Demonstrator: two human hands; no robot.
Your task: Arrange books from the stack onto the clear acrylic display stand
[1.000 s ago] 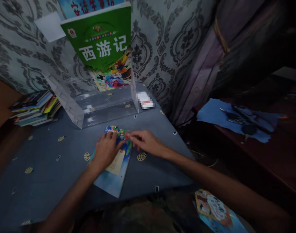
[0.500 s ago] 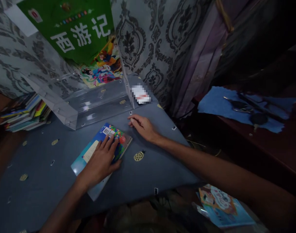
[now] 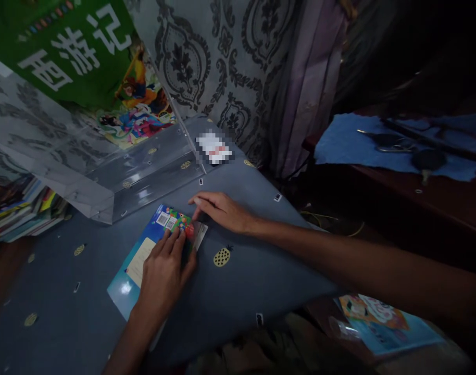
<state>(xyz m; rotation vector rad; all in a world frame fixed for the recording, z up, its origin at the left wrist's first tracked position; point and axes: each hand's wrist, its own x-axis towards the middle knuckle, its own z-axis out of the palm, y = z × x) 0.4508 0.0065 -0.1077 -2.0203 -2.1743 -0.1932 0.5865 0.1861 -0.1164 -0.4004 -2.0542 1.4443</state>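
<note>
I have the left hand (image 3: 163, 268) flat, thumb apart, on the blue book (image 3: 143, 250) on the bench (image 3: 238, 281), and the right hand (image 3: 224, 211) half curled at the book's far edge, whether gripping I cannot tell.

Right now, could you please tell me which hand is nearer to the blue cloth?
The right hand, at the edge of the book, on the side towards the blue cloth but well short of it; the left hand rests on the book, farther off.
</note>
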